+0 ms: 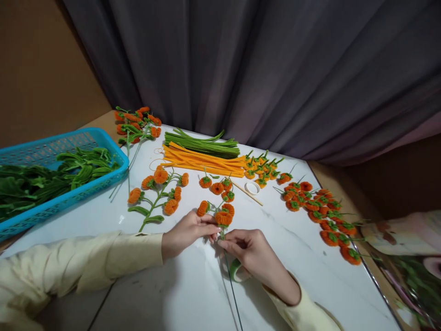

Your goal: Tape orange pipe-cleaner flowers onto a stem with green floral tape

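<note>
Fuzzy orange flowers (224, 218) made of pipe cleaner sit bunched at the top of a thin dark wire stem (231, 281). My left hand (195, 231) pinches the bunch just below the flower heads. Close by on the stem, the thumb and fingers of my right hand (254, 252) are closed. The wire runs down from my fingers toward the front of the table. Partly hidden behind my right hand is a roll of green tape (234, 270). To the left lies a flower branch (155, 202) with several orange heads and green leaves.
A blue basket (119, 171) of green leaves stands at left. Green pipe cleaners (200, 143) and orange-yellow ones (203, 161) lie at the back, near a white ring (252, 187) and a thin stick (248, 194). Loose orange flowers (324, 207) spread along the right side.
</note>
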A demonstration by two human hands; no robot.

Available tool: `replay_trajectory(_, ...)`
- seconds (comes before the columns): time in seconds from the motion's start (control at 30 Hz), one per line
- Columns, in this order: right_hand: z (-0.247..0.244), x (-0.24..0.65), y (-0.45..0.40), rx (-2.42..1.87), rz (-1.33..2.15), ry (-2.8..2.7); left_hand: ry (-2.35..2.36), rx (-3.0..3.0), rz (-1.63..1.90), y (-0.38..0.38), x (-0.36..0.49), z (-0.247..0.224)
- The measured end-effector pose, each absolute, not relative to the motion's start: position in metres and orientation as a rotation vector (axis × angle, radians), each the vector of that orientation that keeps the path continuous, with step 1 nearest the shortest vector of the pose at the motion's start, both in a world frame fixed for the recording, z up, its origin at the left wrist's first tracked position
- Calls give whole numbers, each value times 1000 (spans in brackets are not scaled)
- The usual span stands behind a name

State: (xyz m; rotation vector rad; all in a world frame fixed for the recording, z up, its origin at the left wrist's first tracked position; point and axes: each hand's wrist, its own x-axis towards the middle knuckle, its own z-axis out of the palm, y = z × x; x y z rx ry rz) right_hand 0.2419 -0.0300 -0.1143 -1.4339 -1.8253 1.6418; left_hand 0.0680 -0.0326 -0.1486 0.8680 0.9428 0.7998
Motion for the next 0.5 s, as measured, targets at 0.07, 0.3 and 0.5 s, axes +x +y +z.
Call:
replay_trajectory(0.07, -117, 242, -33, -1432, 1522, -1908, 942, 890, 801, -33, 68, -149)
replay_trajectory(0.3, -109, 236, -46, -1481, 1238, -2061, 947, 923, 780, -34, 67, -147)
replay_trajectory(0.5, -107, 233, -51, -1497, 1281, -1966, 979, 1021, 717, -33, 70, -143)
